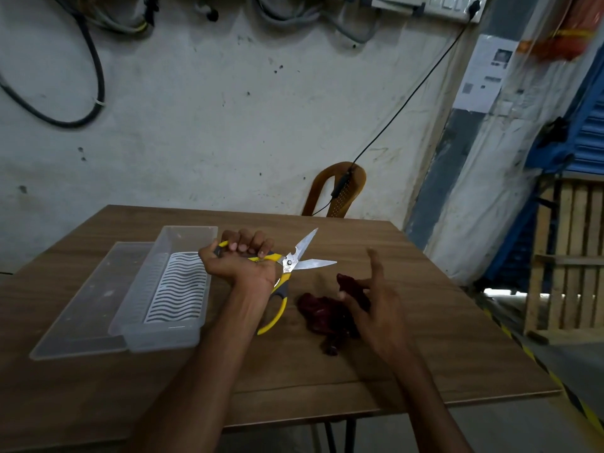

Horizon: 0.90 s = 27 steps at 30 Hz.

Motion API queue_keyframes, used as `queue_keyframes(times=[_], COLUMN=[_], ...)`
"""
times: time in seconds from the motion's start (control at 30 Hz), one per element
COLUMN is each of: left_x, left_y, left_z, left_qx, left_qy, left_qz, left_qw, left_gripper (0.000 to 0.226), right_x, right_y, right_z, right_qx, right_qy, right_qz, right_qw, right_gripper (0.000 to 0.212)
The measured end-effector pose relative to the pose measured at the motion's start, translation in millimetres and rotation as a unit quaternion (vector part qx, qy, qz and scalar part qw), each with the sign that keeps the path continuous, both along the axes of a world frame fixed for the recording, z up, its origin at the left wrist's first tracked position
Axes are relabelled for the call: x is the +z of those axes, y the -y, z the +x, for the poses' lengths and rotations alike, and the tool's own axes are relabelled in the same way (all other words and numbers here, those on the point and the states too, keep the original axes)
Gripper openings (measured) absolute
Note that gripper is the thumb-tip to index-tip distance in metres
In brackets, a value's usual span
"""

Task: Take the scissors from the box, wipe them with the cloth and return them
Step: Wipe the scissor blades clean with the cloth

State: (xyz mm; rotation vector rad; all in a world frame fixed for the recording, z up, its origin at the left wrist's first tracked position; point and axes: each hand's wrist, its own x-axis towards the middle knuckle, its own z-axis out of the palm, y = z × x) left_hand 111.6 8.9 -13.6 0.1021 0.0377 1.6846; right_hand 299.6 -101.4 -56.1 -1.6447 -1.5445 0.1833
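— Where are the yellow-and-grey-handled steel scissors (289,264), and which way do they point?

— You have them in your left hand (243,261), just right of the clear plastic box (183,238), raised a little over the brown wooden table (392,364). The blades are splayed wide: one aims up and away towards the wall, the other runs out to the right, roughly level. The upper handle lies along your fist, towards the box; the lower yellow loop hangs down towards you, past your wrist.

— How are your hands?

— Your left fingers are curled tight around the upper handle. Your right hand (376,302) is spread, fingers loose, forefinger lifted; its lower fingers touch the crumpled dark red cloth (322,313), but I cannot tell whether they pinch it.

— What lies around?

— The cloth sits on the table well right of the box, below the blade tips. Inside the box is a white wavy-slotted tray (178,289); its clear flat lid (98,299) lies along the box's left side, touching it. Beyond the box's far right, behind the table, stands a brown plastic chair (356,178) with a black cable (408,96) draped over it. Nothing lies between the scissors and the box.
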Motion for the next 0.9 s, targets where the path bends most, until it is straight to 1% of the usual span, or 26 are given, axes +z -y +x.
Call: queue_keyframes(times=[0.03,0.07,0.1,0.13,0.2,0.27,0.3,0.37,0.4,0.47,0.53,0.63,0.67,0.7,0.73,0.77,0.8,0.87,0.9], left_x=[-0.2,-0.3,-0.3,-0.4,-0.1,0.3,0.3,0.6,0.8,1.1,2.1,2.6,2.6,2.9,3.0,3.0,3.0,2.8,2.6], left_y=[0.0,-0.1,0.1,-0.1,-0.5,-0.5,-0.6,-0.5,-0.6,-0.7,-0.3,0.5,0.5,0.4,-0.2,-1.1,-1.9,-1.3,-0.7], left_z=[-0.2,-0.4,-0.5,-0.3,0.0,-0.5,-0.8,-1.6,-1.7,-1.2,-0.5,-1.3,-2.3,-3.4,-4.7,-5.5,-5.8,-4.3,-2.8], left_qx=[0.001,0.002,0.002,0.002,0.002,0.001,-0.001,-0.005,-0.005,-0.006,-0.005,-0.001,0.000,0.000,0.001,0.000,0.000,-0.002,-0.005], left_qy=[0.000,-0.001,-0.002,-0.002,-0.003,-0.005,-0.006,-0.007,-0.007,-0.008,-0.009,-0.011,-0.009,-0.005,0.000,0.003,0.005,0.003,0.000], left_qz=[0.001,0.002,0.001,0.000,-0.001,-0.005,-0.007,-0.012,-0.014,-0.016,-0.015,-0.016,-0.016,-0.015,-0.016,-0.015,-0.015,-0.015,-0.015], left_qw=[1.000,1.000,1.000,1.000,1.000,1.000,1.000,1.000,1.000,1.000,1.000,1.000,1.000,1.000,1.000,1.000,1.000,1.000,1.000], left_gripper=[0.025,0.025,0.025,0.025,0.025,0.025,0.025,0.025,0.025,0.025,0.025,0.025,0.025,0.025,0.025,0.025,0.025,0.025,0.025], right_x=[-2.4,-3.7,-4.5,-4.1,-4.7,-3.0,-1.8,0.9,1.9,2.3,1.6,2.4,2.6,3.4,4.9,8.0,12.1,25.8,33.0], right_y=[-1.2,-1.2,-0.4,1.6,7.3,11.6,10.5,4.3,0.6,-4.4,-6.9,-9.8,-10.2,-9.4,-7.6,-4.0,0.2,9.5,11.4], right_z=[2.2,3.8,3.9,1.7,-6.7,-15.5,-17.7,-21.2,-23.6,-31.3,-42.0,-48.5,-46.5,-42.3,-36.5,-30.7,-25.3,-21.6,-23.4], right_qx=[-0.008,-0.030,-0.062,-0.090,-0.106,-0.060,-0.028,0.003,-0.002,-0.028,-0.046,-0.038,-0.025,-0.014,-0.007,-0.004,-0.007,-0.001,0.012], right_qy=[0.053,0.108,0.151,0.175,0.183,0.170,0.163,0.170,0.192,0.250,0.283,0.282,0.272,0.238,0.174,0.086,-0.009,-0.170,-0.219], right_qz=[-0.018,-0.036,-0.044,-0.031,0.044,0.108,0.103,0.027,-0.024,-0.100,-0.107,-0.062,-0.043,-0.019,-0.001,0.017,0.036,0.062,0.073], right_qw=[0.998,0.993,0.986,0.980,0.976,0.978,0.981,0.985,0.981,0.963,0.952,0.957,0.961,0.971,0.985,0.996,0.999,0.983,0.973], right_gripper=[0.080,0.077,0.068,0.060,0.050,0.041,0.035,0.024,0.024,0.039,0.042,0.027,0.022,0.018,0.017,0.016,0.018,0.020,0.021])
